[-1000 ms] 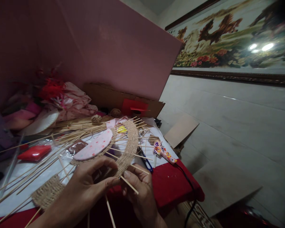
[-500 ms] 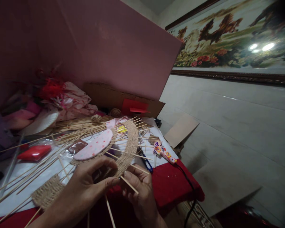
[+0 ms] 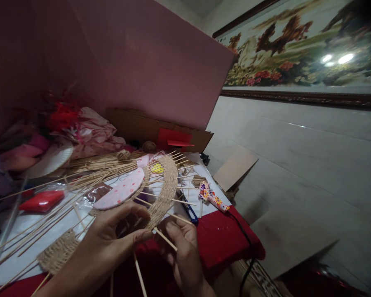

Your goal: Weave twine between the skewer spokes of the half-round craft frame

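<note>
Overall light: dim and muted; white covering on the table (image 3: pixel 221 239) reads greyish.
Framed picture (image 3: pixel 284 68): above and right of the table; two strong white glare spots with a fainter one — reflected light; the end farthest from the table sinks into black.
Pink panel (image 3: pixel 136 66): behind the table, dull, darkening leftward.
Tiled wall (image 3: pixel 297 165): right of the table, one thin highlight, soft grey shadows.
Red packet (image 3: pixel 41 201): on the table, small plastic glints.
Hands: left hand (image 3: pixel 111 239) and right hand (image 3: pixel 182 245), at the table's near edge, shadowed between the fingers.
Focus: woven band (image 3: pixel 169 179) over the table legible; cloth pile (image 3: pixel 94 132) behind it soft.
Distortion: wide-angle stretch — lines beyond the table slant.
</note>
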The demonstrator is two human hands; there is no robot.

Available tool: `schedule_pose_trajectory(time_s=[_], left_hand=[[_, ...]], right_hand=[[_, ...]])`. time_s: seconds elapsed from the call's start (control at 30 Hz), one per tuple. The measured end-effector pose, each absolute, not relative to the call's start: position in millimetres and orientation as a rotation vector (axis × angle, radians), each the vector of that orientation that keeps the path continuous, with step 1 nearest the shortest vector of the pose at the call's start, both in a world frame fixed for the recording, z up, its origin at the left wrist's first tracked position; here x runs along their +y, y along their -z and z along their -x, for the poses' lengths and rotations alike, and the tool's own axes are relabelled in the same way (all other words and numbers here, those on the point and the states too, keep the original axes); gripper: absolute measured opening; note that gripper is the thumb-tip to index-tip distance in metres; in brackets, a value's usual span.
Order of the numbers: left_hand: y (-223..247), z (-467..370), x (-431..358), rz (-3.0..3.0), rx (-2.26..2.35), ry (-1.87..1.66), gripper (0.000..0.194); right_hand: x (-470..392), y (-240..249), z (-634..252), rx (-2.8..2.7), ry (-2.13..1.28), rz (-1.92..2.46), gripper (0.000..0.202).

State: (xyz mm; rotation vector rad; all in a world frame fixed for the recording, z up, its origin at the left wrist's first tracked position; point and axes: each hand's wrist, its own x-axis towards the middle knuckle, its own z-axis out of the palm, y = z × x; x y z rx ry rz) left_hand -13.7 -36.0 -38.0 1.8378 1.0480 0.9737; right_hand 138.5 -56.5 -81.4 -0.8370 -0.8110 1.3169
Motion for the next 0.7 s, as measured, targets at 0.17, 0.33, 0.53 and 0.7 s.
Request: schedule_pose_trajectory(time_s=[0.17, 0.33, 0.53, 0.7], left_hand=[[41, 14, -34, -1.841, 1.065, -0.971, 0.025], [42, 15, -36, -1.866, 1.094, -0.977, 0.026], [37, 13, -38, -1.883, 1.095, -0.985, 0.025], [36, 12, -37, -1.897, 1.088, -0.986, 0.024]], right_hand=[[-55, 81, -139, -0.834, -1.308, 0.842, 0.023], [-54, 89, -151, -0.772, -1.245, 0.859, 0.026], [-61, 89, -154, -0.75, -1.308, 0.877, 0.035], [-67, 84, -152, -0.77, -1.33, 0.87, 0.036]])
